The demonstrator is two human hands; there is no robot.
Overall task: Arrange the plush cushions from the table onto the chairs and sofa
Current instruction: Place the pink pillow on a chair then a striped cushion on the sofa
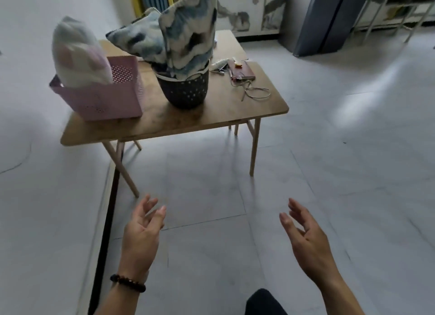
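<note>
Grey tiles [329, 150] surround a table [235, 112] where a pale cushion [77, 53] stands in a pink basket [106, 100] and two blue-marbled cushions [188, 32] jut from a dark basket [186, 91], seemingly propped for easy lifting. Short of it, the left hand [141, 234] and right hand [306, 239] hover empty, fingers spread.

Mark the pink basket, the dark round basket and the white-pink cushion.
pink basket [106, 102], head view, front wall.
dark round basket [184, 91], head view, perforated side.
white-pink cushion [77, 53], head view, its middle.

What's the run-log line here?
left hand: open, empty | right hand: open, empty | blue-white plush cushions: in dark round basket | pale pink-white cushion: in pink perforated crate
</note>
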